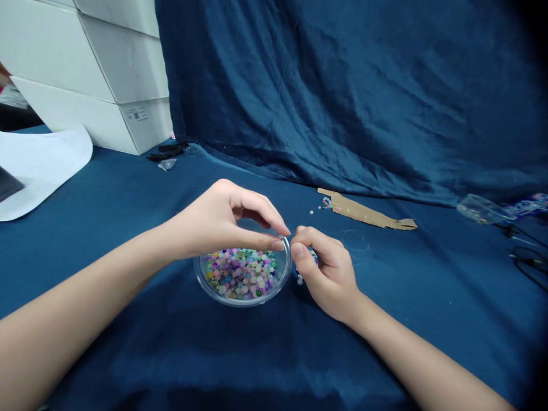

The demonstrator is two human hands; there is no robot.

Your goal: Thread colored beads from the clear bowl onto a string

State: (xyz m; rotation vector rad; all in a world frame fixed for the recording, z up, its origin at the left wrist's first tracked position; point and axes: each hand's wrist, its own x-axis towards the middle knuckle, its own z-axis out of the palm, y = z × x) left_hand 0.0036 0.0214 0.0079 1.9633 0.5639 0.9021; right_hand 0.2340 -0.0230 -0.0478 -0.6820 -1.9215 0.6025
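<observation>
Glossy plastic, satiny cloth, matt card
My smooth clear plastic bowl [244, 299] holds glossy beads [242, 274]; under it lies satiny navy cloth [385, 337], with rough brown cardboard [363, 210] and matt white boxes [120, 68] beyond.

We look out from the person's head, forward and down across a blue cloth-covered tabletop [107, 194]. The person's left hand [218, 222] and right hand [327, 277] sit close to us, just below frame centre, on either side of a clear bowl [244, 303] of beads. Farther off, a draped blue backdrop [342, 85] fills the upper right, and white cartons [94, 74] stand at upper left.
</observation>
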